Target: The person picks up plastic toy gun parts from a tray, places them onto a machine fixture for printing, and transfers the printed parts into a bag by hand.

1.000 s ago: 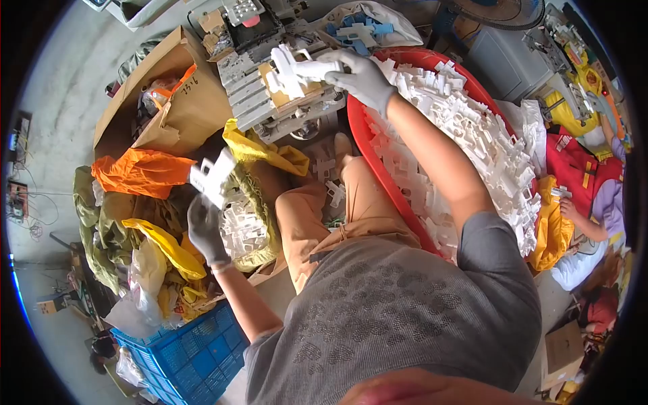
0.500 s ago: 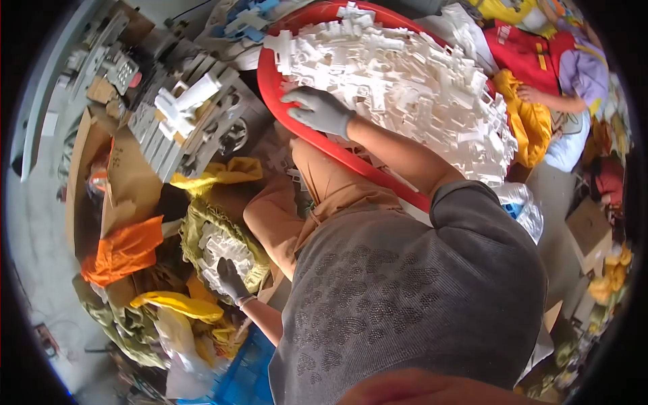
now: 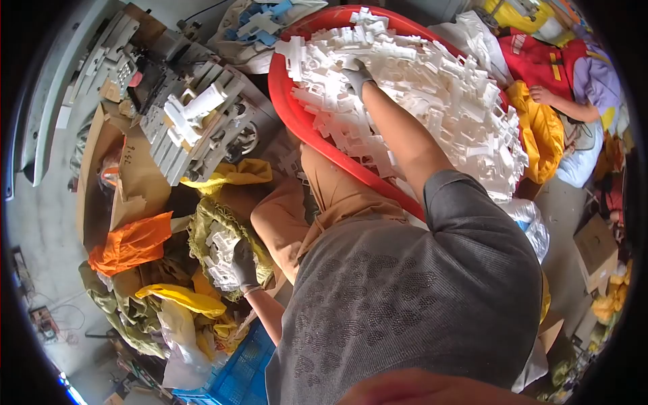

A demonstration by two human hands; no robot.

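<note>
My right hand [image 3: 360, 76], in a grey glove, is over the heap of white plastic parts [image 3: 405, 101], some shaped like toy pistols. Its thumb and fingers are apart, with no part visibly gripped. The heap fills a large red tub [image 3: 287, 104]. Lower left, my left hand [image 3: 244, 264], also gloved, reaches into an olive woven sack [image 3: 202, 226]. White parts [image 3: 221, 260] lie inside that sack, beside the hand. The left fingertips are dark and edge-on, so whether they hold a part is unclear.
A grey slatted stand [image 3: 162, 145] carries a white pistol-shaped piece [image 3: 192, 111]. Left of me are a cardboard box [image 3: 138, 179], orange cloth [image 3: 131, 246] and a blue crate [image 3: 236, 368]. Another person's hand [image 3: 542, 96] rests near a yellow sack [image 3: 536, 135] on the right.
My right hand has moved from the tub's near rim farther over the heap. My left hand has turned edge-on within the sack. The whole view has shifted slightly.
</note>
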